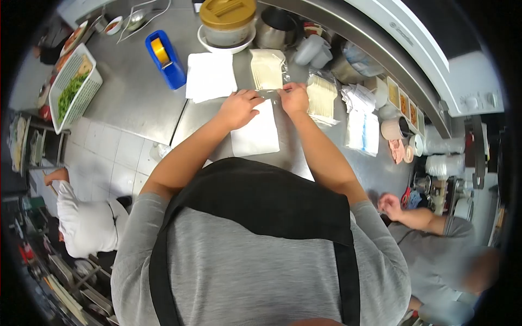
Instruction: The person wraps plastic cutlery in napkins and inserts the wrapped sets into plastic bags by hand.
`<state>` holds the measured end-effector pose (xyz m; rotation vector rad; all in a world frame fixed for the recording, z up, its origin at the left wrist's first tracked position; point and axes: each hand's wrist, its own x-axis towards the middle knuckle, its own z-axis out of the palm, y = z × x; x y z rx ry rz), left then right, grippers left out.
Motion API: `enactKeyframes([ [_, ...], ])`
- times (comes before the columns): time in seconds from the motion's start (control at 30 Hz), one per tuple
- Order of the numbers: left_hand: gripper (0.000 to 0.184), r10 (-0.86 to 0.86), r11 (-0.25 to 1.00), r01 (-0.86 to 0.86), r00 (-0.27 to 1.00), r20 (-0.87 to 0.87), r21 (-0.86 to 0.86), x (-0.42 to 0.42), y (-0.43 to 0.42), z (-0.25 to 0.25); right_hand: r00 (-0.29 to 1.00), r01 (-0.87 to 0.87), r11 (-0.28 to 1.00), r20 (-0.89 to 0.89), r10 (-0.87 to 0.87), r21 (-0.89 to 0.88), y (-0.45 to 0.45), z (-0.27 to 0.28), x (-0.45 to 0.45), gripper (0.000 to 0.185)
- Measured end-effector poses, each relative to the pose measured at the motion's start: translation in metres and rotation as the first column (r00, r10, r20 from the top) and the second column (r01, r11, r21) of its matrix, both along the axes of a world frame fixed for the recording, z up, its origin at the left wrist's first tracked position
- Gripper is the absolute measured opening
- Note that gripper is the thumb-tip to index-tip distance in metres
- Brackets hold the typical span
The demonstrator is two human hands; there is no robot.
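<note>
My left hand (238,110) rests over the upper left part of a white paper piece (256,135), its fingers a little apart and bent. Close on the right, my right hand (294,100) has its thumb and fingers drawn together at the lower right edge of a stack of cream paper packets (267,69). What it pinches is too small to make out. A second cream stack (322,99), in clear plastic, lies just right of this hand. Beyond my left hand is a pile of white paper (211,76).
A blue tape dispenser (166,61) stands at the left. A gold-lidded tub (227,24) sits at the back. White basket (76,87) of greens at far left. On the right are wrapped white packs (362,130) and another person's hand (390,206). A person in white (89,220) works at left.
</note>
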<state>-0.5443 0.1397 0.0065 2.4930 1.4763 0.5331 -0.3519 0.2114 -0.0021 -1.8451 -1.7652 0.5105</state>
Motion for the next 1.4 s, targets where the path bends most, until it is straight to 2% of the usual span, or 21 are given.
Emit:
enactKeyframes([
  [0.13, 0.051, 0.085, 0.996, -0.089, 0.99, -0.111, -0.025, 0.016, 0.004, 0.011, 0.998, 0.016, 1.0, -0.063, -0.016, -0.008, 0.0, 0.001, 0.003, 0.016],
  [0.2, 0.054, 0.115, 0.991, -0.126, 0.976, -0.183, -0.049, 0.022, 0.009, 0.014, 0.998, -0.055, 0.994, -0.012, 0.056, 0.092, 0.003, -0.012, 0.012, 0.017],
  [0.3, 0.053, 0.098, 0.987, -0.122, 0.973, -0.209, -0.103, 0.024, 0.012, 0.019, 0.998, -0.009, 1.0, 0.061, 0.01, -0.013, -0.028, 0.018, 0.019, 0.012],
  [0.4, 0.056, 0.112, 0.984, -0.142, 0.964, -0.24, -0.112, 0.025, 0.009, 0.017, 0.992, -0.085, 0.989, 0.101, 0.074, 0.117, -0.064, 0.006, 0.042, 0.011],
  [0.5, 0.057, 0.13, 0.978, -0.166, 0.959, -0.252, -0.125, 0.027, 0.008, 0.022, 0.985, -0.171, 0.954, 0.021, 0.172, 0.246, -0.106, 0.008, 0.06, 0.009],
  [0.57, 0.056, 0.141, 0.975, -0.176, 0.96, -0.24, -0.133, 0.028, 0.003, 0.02, 0.985, -0.167, 0.944, 0.006, 0.173, 0.283, -0.127, 0.011, 0.07, 0.01],
  [0.67, 0.044, 0.201, 0.969, -0.225, 0.958, -0.204, -0.104, 0.034, -0.004, 0.025, 0.983, -0.124, 0.929, -0.086, 0.164, 0.349, -0.147, 0.019, 0.095, 0.009],
  [0.7, 0.04, 0.174, 0.983, -0.18, 0.974, -0.143, -0.032, 0.035, -0.002, 0.028, 0.98, -0.096, 0.924, -0.127, 0.153, 0.371, -0.151, 0.025, 0.107, 0.008],
  [0.77, 0.033, 0.096, 0.989, -0.093, 0.995, -0.017, 0.114, 0.039, 0.004, 0.031, 0.996, -0.065, 0.866, -0.028, 0.09, 0.496, -0.142, 0.033, 0.13, 0.006],
  [0.8, 0.032, 0.04, 0.99, -0.04, 0.999, 0.004, 0.133, 0.043, 0.009, 0.03, 0.998, -0.058, 0.834, 0.018, 0.057, 0.549, -0.136, 0.037, 0.136, 0.005],
  [0.87, 0.03, -0.063, 0.983, 0.056, 0.997, 0.034, 0.178, 0.046, 0.028, 0.029, 0.986, -0.092, 0.83, -0.068, 0.155, 0.549, -0.119, 0.06, 0.125, 0.005],
  [0.9, 0.03, -0.048, 0.973, 0.049, 0.999, -0.011, 0.225, 0.048, 0.036, 0.026, 0.973, -0.111, 0.822, -0.109, 0.206, 0.559, -0.107, 0.066, 0.116, 0.006],
  [1.0, 0.04, 0.082, 0.987, -0.087, 0.996, 0.045, 0.135, 0.05, 0.063, 0.009, 0.898, -0.129, 0.972, -0.392, 0.199, 0.197, -0.072, 0.042, 0.091, 0.013],
  [1.07, 0.052, 0.19, 0.973, -0.173, 0.976, 0.106, -0.15, 0.047, 0.078, 0.011, 0.883, -0.156, 0.987, -0.444, 0.151, 0.025, -0.05, 0.003, 0.079, 0.02],
  [1.1, 0.058, 0.246, 0.935, -0.202, 0.961, 0.123, -0.29, 0.046, 0.085, 0.012, 0.876, -0.17, 0.984, -0.467, 0.123, -0.06, -0.045, 0.004, 0.07, 0.023],
  [1.2, 0.075, 0.383, 0.89, -0.251, 0.865, 0.325, -0.381, 0.05, 0.102, 0.0, 0.987, -0.144, 0.981, -0.084, 0.134, -0.127, -0.04, 0.013, 0.052, 0.031],
  [1.27, 0.079, 0.532, 0.74, -0.123, 0.708, 0.464, -0.661, 0.054, 0.109, -0.005, 0.997, -0.065, 0.987, 0.03, 0.07, -0.148, -0.042, 0.02, 0.039, 0.028],
  [1.3, 0.076, 0.577, 0.682, -0.033, 0.639, 0.509, -0.731, 0.056, 0.101, 0.009, 0.995, -0.023, 0.987, 0.088, 0.038, -0.156, -0.042, 0.021, 0.035, 0.027],
  [1.33, 0.073, 0.622, 0.62, 0.068, 0.565, 0.543, -0.781, 0.061, 0.097, 0.019, 0.998, -0.024, 0.992, 0.06, 0.032, -0.125, -0.04, 0.019, 0.035, 0.024],
  [1.4, 0.06, 0.72, 0.536, 0.099, 0.465, 0.515, -0.838, 0.059, 0.102, 0.019, 1.0, -0.018, 0.998, 0.011, 0.019, -0.068, -0.038, 0.004, 0.04, 0.018],
])
